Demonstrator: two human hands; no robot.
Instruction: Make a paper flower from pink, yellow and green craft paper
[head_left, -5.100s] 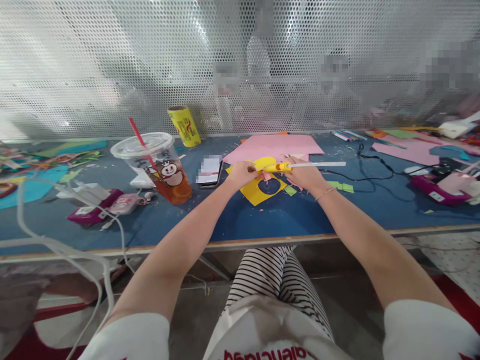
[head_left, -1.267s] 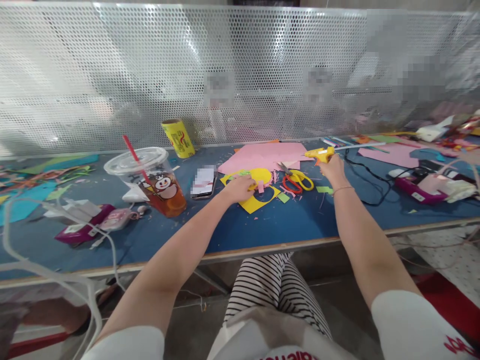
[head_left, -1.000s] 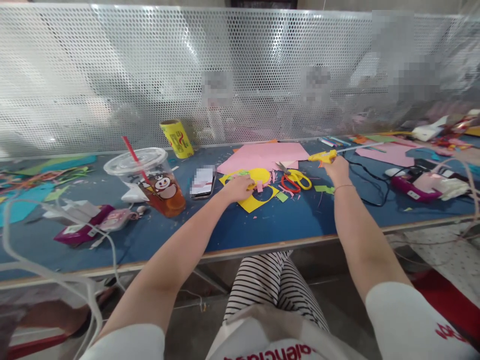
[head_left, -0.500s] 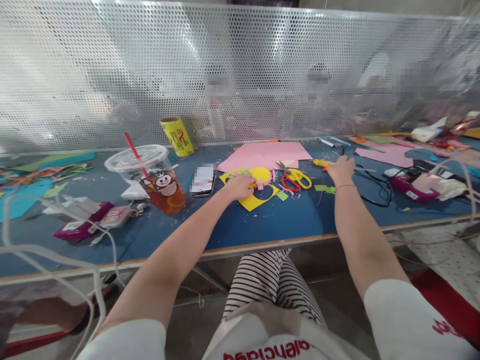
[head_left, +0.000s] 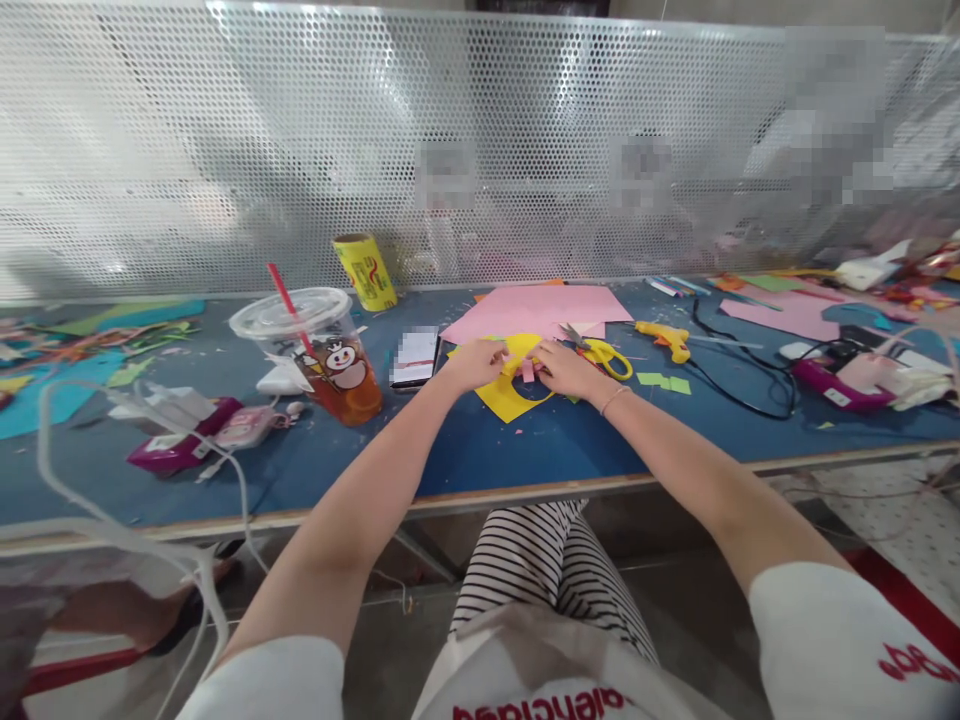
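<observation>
My left hand (head_left: pixel 478 364) is closed on a small yellow paper piece (head_left: pixel 516 362) above the yellow sheet (head_left: pixel 508 404), which has a round hole cut in it. From the other side my right hand (head_left: pixel 568 372) reaches the same piece, its fingers bent and closed against its edge. A small pink paper strip (head_left: pixel 528 371) shows between the hands. Just beyond my right hand lie scissors (head_left: pixel 616 360) with yellow and red handles, the red one mostly hidden. Farther right the yellow glue gun (head_left: pixel 664 338) lies on the table, a clear glue stick behind it.
Pink paper (head_left: pixel 536 308) lies behind my hands. On the left are a phone (head_left: pixel 415 357), a lidded drink cup (head_left: pixel 341 375), a yellow roll (head_left: pixel 366 272) and a purple power strip (head_left: pixel 176 445) with cables. A black cord (head_left: pixel 757 405) and green scraps (head_left: pixel 664 382) lie right.
My right hand has set the glue gun down on the table, let go of it and come left to the yellow paper piece. My left hand has stayed at the yellow sheet.
</observation>
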